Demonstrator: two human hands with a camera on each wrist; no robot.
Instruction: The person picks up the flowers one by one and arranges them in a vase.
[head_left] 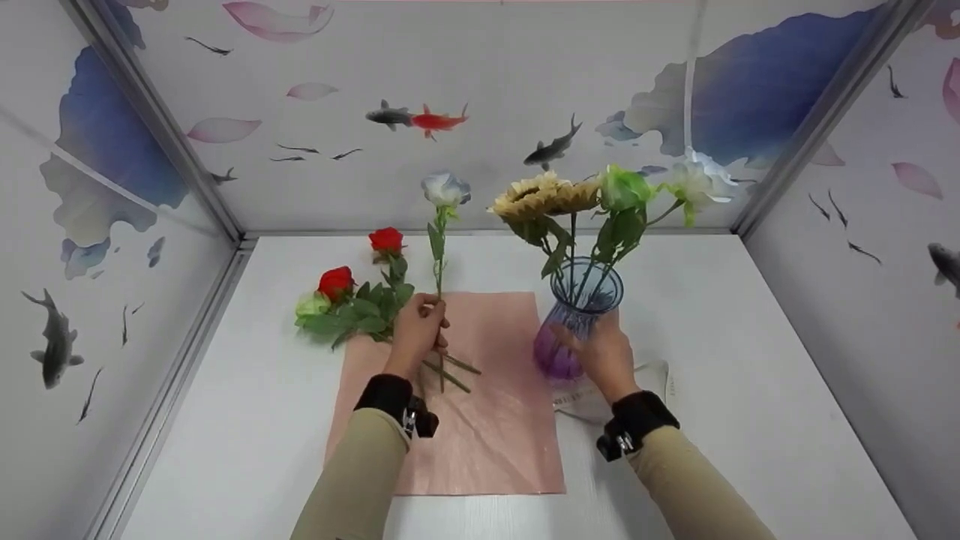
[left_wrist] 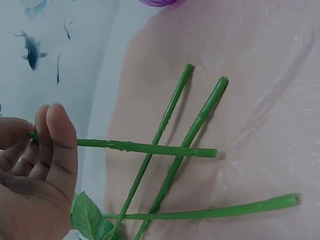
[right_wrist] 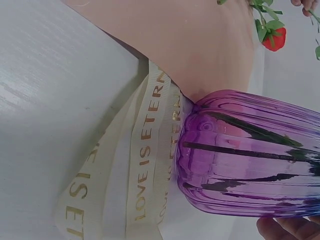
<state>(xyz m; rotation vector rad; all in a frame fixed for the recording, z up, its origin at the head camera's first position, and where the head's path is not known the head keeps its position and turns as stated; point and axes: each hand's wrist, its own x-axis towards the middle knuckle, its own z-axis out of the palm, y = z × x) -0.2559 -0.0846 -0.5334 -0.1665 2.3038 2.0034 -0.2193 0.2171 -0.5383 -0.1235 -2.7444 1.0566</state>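
Note:
My left hand pinches the stem of a white-and-blue artificial flower, its bloom upright above the fingers. In the left wrist view the held stem runs out past the fingers, over other green stems. My right hand grips a ribbed glass vase, blue at the top and purple at the base. Inside the vase stand a pale yellow sunflower, a green flower and a white flower. Fingertips show against the vase's side in the right wrist view.
Two red roses and a pale green flower lie left, stems over pink wrapping paper. Cream ribbon with gold lettering lies by the vase's base. Printed walls enclose the white table.

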